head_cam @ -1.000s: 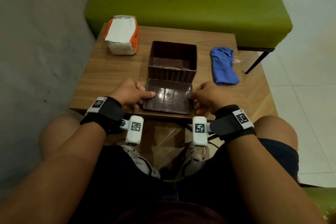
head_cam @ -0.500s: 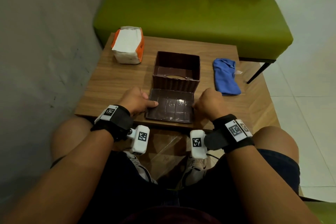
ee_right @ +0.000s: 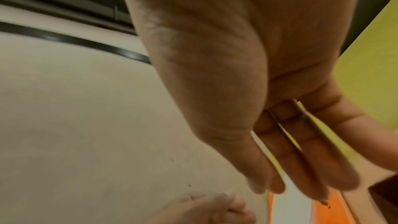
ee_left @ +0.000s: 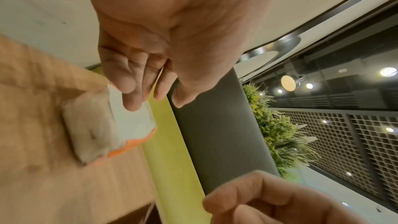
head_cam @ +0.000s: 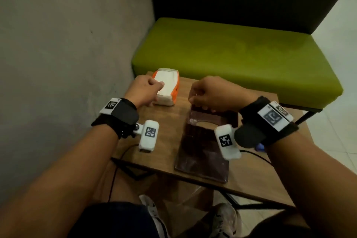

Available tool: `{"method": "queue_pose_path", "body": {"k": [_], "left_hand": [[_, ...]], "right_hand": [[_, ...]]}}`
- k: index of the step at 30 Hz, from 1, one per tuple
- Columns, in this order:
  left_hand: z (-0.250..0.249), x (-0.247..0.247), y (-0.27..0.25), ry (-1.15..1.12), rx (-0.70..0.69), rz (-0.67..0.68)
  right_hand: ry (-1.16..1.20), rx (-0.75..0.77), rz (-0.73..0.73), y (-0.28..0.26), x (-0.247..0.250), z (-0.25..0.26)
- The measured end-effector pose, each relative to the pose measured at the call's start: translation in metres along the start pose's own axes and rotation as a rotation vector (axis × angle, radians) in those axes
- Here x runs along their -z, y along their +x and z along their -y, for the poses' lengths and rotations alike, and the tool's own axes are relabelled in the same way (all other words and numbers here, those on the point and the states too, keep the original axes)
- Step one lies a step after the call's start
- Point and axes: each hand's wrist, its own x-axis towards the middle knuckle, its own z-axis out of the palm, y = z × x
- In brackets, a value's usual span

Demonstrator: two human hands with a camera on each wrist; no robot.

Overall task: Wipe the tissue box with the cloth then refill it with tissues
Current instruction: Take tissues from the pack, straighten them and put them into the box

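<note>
Both hands have left the lid since a moment ago and are reaching toward the far side of the table. From the head view, my left hand [head_cam: 146, 89] is hovering at the white top of the orange tissue pack [head_cam: 167, 88], fingers loosely curled, holding nothing; my right hand [head_cam: 214, 93] is hanging over the brown tissue box [head_cam: 204, 121], whose open lid [head_cam: 202, 162] is lying flat toward me on the wooden table [head_cam: 164, 135]. Only a blue corner of the cloth [head_cam: 259, 148] is showing behind my right wrist. Left wrist view: fingertips [ee_left: 133, 103] are sitting just over the pack [ee_left: 112, 125], contact unclear. Right wrist view: fingers [ee_right: 301, 159] are lying straight and close together, blurred, empty.
</note>
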Motion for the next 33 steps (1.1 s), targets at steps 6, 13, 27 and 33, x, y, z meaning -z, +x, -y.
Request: {"method": "queue_pose_path", "body": {"k": [6,13,27,33], "left_hand": [[-0.009,0.012,0.068,0.105,0.087,0.006],[-0.002,0.002,0.121,0.248,0.199,0.092],[-0.006,0.005,0.156,0.290,0.318,0.229],[-0.011,0.003,0.147,0.355,0.334,0.248]], "right_hand": [[-0.063,0.096,-0.095,0.117,-0.001,-0.010],[-0.182,0.081,0.028,0.198,-0.028,-0.025],[-0.167,0.066,0.046,0.231,-0.042,-0.035],[-0.147,0.053,0.059,0.231,-0.040,-0.033]]}}
